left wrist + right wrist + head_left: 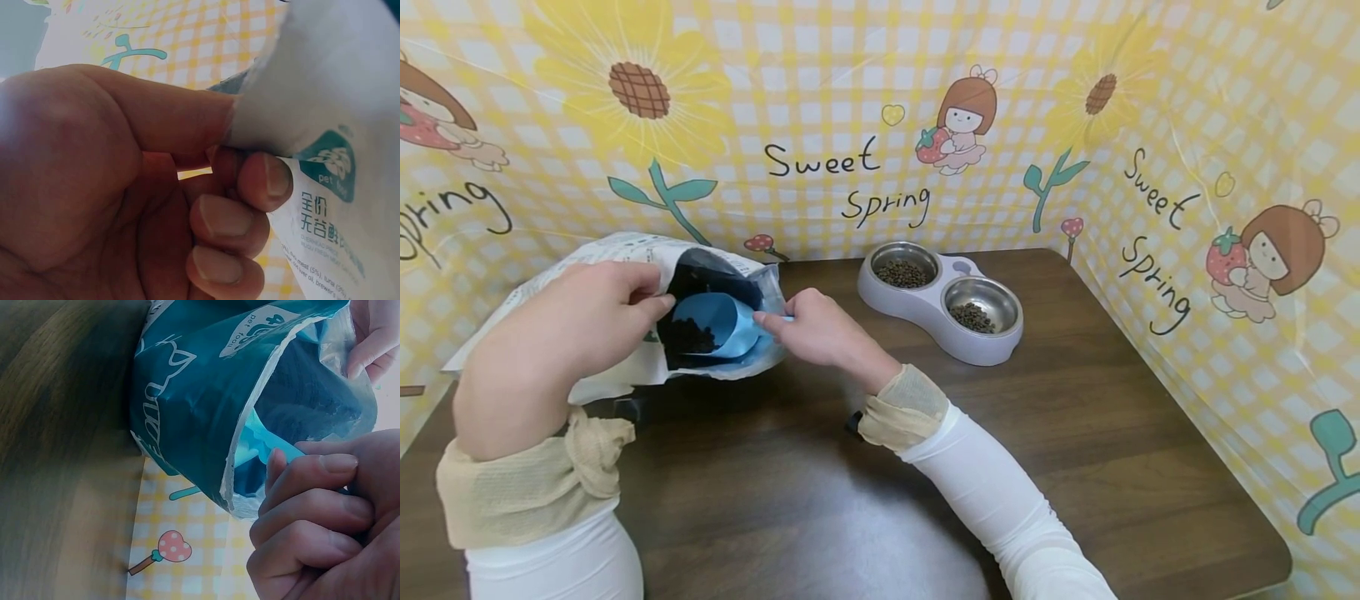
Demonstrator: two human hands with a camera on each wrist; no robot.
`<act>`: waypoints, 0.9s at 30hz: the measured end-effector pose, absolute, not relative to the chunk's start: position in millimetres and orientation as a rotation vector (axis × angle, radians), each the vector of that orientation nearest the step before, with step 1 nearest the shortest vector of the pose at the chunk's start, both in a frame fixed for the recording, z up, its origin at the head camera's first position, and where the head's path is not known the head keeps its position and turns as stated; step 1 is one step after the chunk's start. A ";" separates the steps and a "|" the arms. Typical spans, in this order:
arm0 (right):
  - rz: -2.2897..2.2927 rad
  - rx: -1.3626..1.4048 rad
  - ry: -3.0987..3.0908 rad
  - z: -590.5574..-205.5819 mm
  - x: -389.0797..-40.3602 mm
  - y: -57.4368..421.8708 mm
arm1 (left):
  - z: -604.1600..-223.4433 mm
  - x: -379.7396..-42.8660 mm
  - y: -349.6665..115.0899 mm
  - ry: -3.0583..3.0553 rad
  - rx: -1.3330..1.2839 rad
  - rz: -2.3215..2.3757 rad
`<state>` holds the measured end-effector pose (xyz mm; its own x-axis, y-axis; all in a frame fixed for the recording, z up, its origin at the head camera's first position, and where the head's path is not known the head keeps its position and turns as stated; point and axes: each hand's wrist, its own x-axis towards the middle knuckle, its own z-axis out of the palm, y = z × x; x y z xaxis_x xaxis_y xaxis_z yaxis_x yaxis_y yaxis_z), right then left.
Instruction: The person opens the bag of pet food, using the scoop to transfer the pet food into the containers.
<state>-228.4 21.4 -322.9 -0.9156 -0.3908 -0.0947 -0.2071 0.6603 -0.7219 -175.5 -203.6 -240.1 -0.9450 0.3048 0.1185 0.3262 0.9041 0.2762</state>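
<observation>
A white and teal pet food bag (pixel 181 394) lies on its side at the left of the table, its mouth facing right. My left hand (pixel 580 312) pinches the edge of that mouth between thumb and fingers. With my right hand (pixel 820 329) I grip the handle of a light blue scoop (pixel 743 332), whose bowl is inside the bag's mouth. Dark kibble (pixel 691 336) shows in and around the scoop. In the right wrist view the curled fingers cover most of the handle, and the bag hides the bowl.
A pale lilac double feeder (pixel 910 308) stands at the back of the brown table (pixel 1075 433), right of the bag. Kibble lies in both of its steel bowls. A yellow checked cloth (pixel 820 75) hangs behind and along the right side.
</observation>
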 end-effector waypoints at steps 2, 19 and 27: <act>-1.109 -0.476 2.636 -322.5 -228.1 21.5 | -240.4 -175.4 -204.1 -2.991 -0.501 -0.453; -1.257 -0.468 2.561 -324.0 -231.7 29.0 | -239.6 -174.2 -205.4 -2.954 -0.493 -0.459; -1.390 -0.434 2.384 -324.7 -234.3 35.4 | -239.2 -174.2 -205.5 -2.953 -0.482 -0.456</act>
<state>-234.3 35.4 -324.7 -0.8931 -0.4272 -0.1410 -0.0879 0.4731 -0.8766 -174.2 -205.5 -239.2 -0.9428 0.2926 0.1599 0.3272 0.9042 0.2744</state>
